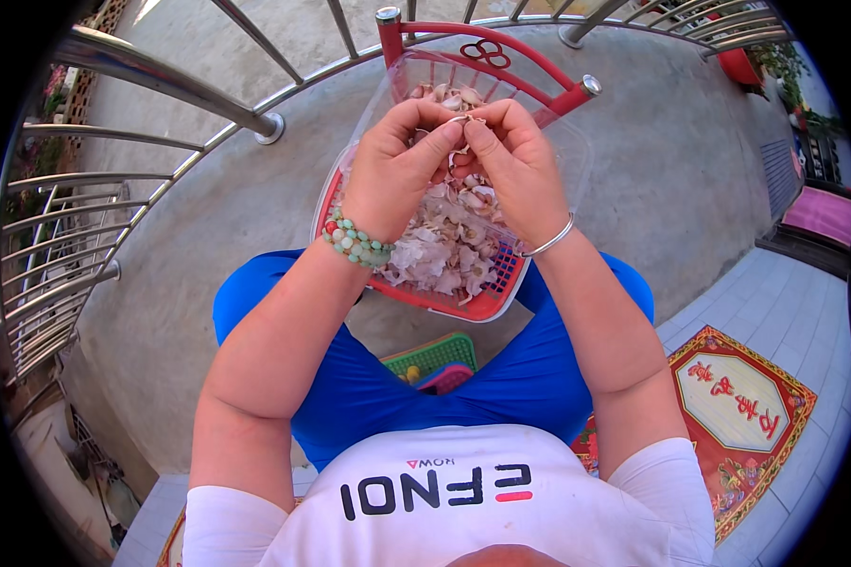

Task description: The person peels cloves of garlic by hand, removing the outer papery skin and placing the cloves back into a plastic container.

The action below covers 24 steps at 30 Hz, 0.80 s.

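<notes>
My left hand (397, 166) and my right hand (516, 166) meet above a heap of garlic, thumbs and forefingers pinching a small garlic piece (468, 119) between them. Its exact shape is mostly covered by the fingertips. Garlic cloves (461, 97) lie in a clear plastic container (379, 106) beyond my hands. Below and between my wrists, a pile of papery garlic skins (436, 244) fills much of a red plastic basket (479, 307) with a pale rim. More cloves show among the skins beside my right hand.
A red metal chair (479, 30) stands behind the container. A steel railing (177, 85) curves round the left and far side of the concrete floor (220, 191). Green plastic footwear or a similar item (461, 347) lies below the basket. A patterned red mat (744, 425) lies on tiles at right.
</notes>
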Tool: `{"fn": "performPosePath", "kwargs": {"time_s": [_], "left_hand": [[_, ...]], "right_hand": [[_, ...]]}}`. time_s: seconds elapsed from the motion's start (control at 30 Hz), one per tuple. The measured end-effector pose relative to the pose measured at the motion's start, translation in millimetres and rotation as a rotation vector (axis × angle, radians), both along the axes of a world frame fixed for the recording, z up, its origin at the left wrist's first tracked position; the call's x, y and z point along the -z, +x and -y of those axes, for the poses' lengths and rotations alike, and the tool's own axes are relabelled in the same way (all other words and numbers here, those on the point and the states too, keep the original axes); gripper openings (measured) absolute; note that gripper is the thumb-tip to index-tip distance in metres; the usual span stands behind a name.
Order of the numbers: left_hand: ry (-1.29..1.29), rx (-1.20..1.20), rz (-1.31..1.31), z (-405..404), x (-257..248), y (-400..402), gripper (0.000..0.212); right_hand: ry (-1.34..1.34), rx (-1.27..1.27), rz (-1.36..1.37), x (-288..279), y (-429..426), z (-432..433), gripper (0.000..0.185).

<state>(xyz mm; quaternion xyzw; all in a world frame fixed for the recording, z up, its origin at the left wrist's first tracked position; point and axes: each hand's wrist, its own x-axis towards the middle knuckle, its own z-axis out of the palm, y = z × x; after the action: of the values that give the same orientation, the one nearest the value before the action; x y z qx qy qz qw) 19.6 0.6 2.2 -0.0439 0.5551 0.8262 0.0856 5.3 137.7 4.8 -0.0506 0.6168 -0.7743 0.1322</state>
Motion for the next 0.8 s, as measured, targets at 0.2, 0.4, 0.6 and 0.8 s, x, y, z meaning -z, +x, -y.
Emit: {"fn": "performPosePath", "kwargs": {"time_s": [0.2, 0.4, 0.6, 0.8], "left_hand": [[-0.04, -0.023, -0.022, -8, -9, 7, 0.011], [-0.031, -0.117, -0.047, -17, 3, 17, 0.011], [0.024, -0.125, -0.051, -18, 4, 20, 0.01], [-0.054, -0.157, -0.084, -16, -1, 15, 0.012]], "right_hand": [[-0.103, 0.051, 0.047, 4, 9, 8, 0.011], [-0.102, 0.185, 0.009, 5, 20, 20, 0.01], [-0.175, 0.21, 0.098, 4, 21, 22, 0.011], [-0.107, 0.173, -0.002, 3, 16, 18, 0.009]]}}
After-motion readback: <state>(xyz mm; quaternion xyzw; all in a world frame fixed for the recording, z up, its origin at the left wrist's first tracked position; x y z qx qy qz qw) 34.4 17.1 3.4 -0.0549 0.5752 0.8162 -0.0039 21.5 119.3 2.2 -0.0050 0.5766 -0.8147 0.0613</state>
